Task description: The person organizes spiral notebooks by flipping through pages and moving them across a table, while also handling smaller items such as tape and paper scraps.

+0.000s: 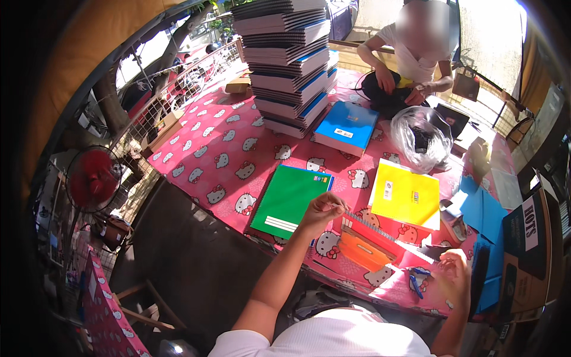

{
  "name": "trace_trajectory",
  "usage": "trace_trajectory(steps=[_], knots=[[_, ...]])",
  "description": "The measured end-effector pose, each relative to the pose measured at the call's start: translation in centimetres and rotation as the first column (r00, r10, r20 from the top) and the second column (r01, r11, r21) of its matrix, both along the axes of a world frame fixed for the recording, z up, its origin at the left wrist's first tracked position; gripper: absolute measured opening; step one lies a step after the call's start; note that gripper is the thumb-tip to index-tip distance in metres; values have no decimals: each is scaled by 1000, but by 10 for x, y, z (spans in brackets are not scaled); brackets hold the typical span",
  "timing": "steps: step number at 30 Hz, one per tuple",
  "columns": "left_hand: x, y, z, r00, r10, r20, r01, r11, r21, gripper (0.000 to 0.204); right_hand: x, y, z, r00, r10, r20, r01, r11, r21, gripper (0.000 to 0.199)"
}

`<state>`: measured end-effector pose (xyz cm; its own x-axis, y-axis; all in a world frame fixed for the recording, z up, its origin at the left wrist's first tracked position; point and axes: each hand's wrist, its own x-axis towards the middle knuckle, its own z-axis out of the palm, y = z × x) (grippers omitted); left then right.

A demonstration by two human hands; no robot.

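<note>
My left hand (325,212) is closed in a pinch at the upper left end of a spiral binding coil (380,232). The coil runs along the edge of a spiral notebook with a red and orange cover (366,247), tilted over the near edge of the table. Off the coil's other end, my right hand (455,276) is raised with bent fingers; blur hides whether it holds anything. Just left of that hand lies a pair of blue-handled pliers (416,282). A green notebook (291,199) lies flat beside my left hand, over a blue-edged one.
Beyond are a yellow notebook (405,193), a blue notebook pile (345,125) and a tall notebook stack (288,71). A clear plastic bag (421,140) holds dark items. Opposite, a person (410,59) handles black material. Blue sheets (482,208) and a cardboard box (529,250) stand right.
</note>
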<state>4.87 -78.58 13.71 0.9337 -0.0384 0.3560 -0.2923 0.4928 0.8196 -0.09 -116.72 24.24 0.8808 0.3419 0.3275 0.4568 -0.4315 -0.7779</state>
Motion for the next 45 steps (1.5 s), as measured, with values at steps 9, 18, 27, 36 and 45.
trace_trajectory(steps=[9, 18, 27, 36, 45], knots=[[-3, -3, 13, 991, 59, -116, -60, 998, 1, 17, 11, -32, -72, 929, -301, -213, 323, 943, 78, 44], [7, -49, 60, 994, 87, -73, -80, 992, 96, 23, -73, -37, -171, 912, -405, -70, 241, 665, -707, 71], [16, -71, 80, 989, -15, -144, 49, 970, 238, 24, -72, -34, -131, 882, -376, -284, 247, 882, -402, 42], [-13, -135, 114, 823, 326, 466, -528, 741, 415, 17, -44, 69, 46, 925, -213, 315, 286, 936, -206, 44], [-18, -142, 114, 660, 381, 647, -707, 607, 363, 21, -30, 80, 62, 992, -122, 19, 122, 992, -7, 35]])
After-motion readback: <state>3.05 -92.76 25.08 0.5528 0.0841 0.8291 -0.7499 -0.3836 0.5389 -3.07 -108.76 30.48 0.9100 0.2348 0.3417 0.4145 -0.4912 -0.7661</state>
